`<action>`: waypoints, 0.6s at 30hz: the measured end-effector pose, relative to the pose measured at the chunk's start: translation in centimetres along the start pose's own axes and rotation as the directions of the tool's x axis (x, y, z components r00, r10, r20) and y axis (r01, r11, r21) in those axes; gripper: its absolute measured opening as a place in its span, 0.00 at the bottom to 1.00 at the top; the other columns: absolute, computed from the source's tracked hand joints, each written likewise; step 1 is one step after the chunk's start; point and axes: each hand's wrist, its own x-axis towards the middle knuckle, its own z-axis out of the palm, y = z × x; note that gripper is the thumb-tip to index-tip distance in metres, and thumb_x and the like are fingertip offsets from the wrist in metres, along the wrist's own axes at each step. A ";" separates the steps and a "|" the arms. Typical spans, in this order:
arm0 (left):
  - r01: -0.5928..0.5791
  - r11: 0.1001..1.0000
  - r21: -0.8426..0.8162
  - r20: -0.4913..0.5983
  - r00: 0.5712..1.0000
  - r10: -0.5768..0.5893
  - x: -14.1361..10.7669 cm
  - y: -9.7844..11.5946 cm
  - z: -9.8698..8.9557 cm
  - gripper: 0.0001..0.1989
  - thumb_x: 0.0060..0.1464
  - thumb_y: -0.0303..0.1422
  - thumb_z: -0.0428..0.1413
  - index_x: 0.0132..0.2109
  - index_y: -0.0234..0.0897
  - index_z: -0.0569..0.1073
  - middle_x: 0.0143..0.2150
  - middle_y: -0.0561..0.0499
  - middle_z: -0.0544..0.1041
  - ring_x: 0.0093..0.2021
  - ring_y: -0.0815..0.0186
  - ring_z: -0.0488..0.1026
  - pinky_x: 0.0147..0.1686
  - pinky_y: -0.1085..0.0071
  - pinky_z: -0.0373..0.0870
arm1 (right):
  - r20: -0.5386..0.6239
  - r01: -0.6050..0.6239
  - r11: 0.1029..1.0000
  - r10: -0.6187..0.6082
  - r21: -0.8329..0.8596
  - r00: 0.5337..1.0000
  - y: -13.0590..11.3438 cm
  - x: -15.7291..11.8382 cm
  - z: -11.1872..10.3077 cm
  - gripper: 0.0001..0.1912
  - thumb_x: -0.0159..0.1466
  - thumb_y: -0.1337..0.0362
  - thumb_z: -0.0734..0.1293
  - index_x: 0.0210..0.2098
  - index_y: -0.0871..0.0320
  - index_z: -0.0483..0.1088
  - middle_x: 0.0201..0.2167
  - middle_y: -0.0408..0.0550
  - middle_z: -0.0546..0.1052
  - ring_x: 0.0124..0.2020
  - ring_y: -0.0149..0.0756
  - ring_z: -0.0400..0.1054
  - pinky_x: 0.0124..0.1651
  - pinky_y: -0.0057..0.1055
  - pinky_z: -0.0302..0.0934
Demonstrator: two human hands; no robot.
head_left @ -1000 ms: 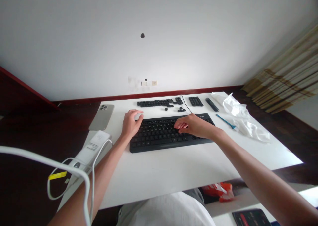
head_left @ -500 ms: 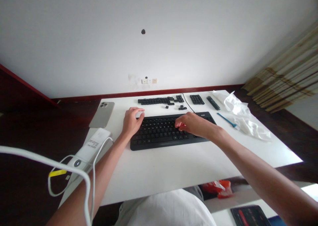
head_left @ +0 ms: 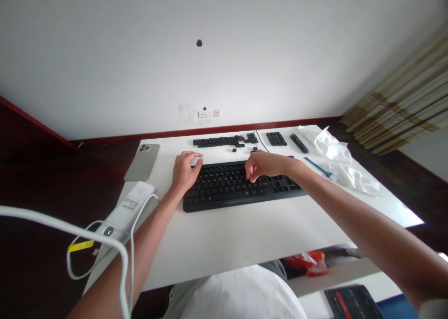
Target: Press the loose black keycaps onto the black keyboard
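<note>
Keyboard (head_left: pixel 219 190), black, lies flat on the white table (head_left: pixel 224 244), and every other place here is told from it. At its far left corner is the left hand (head_left: pixel 185 170), thumb and forefinger apart with a gap between them; whether it presses on the edge, I cannot tell. Right of the keyboard's middle, the right hand (head_left: pixel 261 165) has its fingers curled in on the keys; whether they pinch one is hidden.

Beyond the keyboard lie a row of loose keys (head_left: pixel 220 142), a single key (head_left: pixel 234 150) and a small block of keys (head_left: pixel 276 139). To its left is a phone (head_left: pixel 143 162); to its right, a blue stick (head_left: pixel 318 166) and a crumpled plastic bag (head_left: pixel 329 144).

A key set askew could jam or crack under a hard push. Uneven pressure might make the keyboard slide. A sweep of the right wrist could scatter the nearest loose keys, and small ones could get lost beneath the bag.
</note>
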 end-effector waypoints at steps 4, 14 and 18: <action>0.013 1.000 0.001 0.003 1.000 -0.013 0.0 0.1 -0.1 0.09 0.64 0.35 0.56 0.46 0.42 0.81 0.49 0.47 0.80 0.54 0.55 0.74 0.62 0.55 0.67 | 0.059 0.010 1.000 -0.010 0.004 0.998 0.8 1.2 -0.3 0.06 0.55 0.59 0.77 0.33 0.52 0.83 0.32 0.43 0.85 0.37 0.41 0.79 0.40 0.31 0.66; 0.024 1.000 0.003 0.020 1.000 -0.024 0.0 0.1 0.0 0.10 0.65 0.36 0.55 0.47 0.43 0.80 0.49 0.48 0.80 0.55 0.55 0.74 0.62 0.55 0.67 | -0.096 -0.225 0.902 0.204 -0.368 0.974 -3.0 1.5 -0.2 0.13 0.49 0.66 0.82 0.33 0.56 0.82 0.34 0.51 0.84 0.41 0.50 0.78 0.36 0.34 0.64; 0.021 1.000 0.003 0.021 1.000 -0.021 0.0 0.0 0.0 0.09 0.65 0.35 0.56 0.47 0.43 0.80 0.49 0.48 0.80 0.54 0.55 0.74 0.62 0.55 0.67 | -0.115 -0.241 0.871 0.213 -0.428 0.970 -4.9 1.6 0.4 0.13 0.49 0.78 0.78 0.33 0.60 0.81 0.30 0.54 0.84 0.40 0.51 0.79 0.38 0.35 0.65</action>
